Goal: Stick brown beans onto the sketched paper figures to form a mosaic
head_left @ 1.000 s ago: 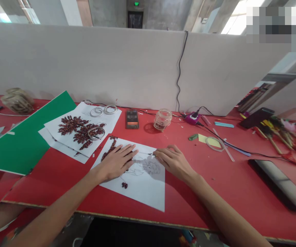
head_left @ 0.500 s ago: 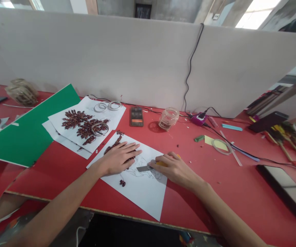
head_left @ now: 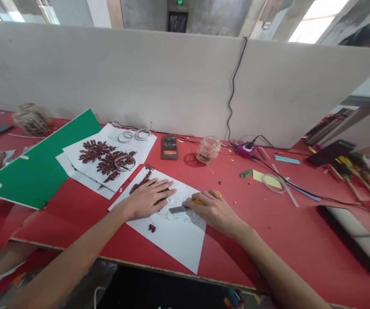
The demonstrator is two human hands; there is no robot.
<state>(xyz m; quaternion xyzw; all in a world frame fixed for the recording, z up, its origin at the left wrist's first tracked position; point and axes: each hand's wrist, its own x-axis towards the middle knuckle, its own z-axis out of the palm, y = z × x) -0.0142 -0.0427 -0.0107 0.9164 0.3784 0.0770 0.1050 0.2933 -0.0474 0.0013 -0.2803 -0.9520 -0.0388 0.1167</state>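
The left hand (head_left: 146, 198) lies spread flat on the drawing sheet (head_left: 178, 240); the right hand (head_left: 215, 211) grips a yellow-handled blade (head_left: 175, 210) over it. A leftward slip could nick the left hand

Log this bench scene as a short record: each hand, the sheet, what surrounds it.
Left hand: flat, fingers spread, on the drawing sheet
Right hand: grips a yellow-handled blade at the sheet; contact unclear
Sheet: pencil-like lines, some dark red pieces
Left of sheet: decorated papers, green board
Beyond sheet: phone-like device, clear jar
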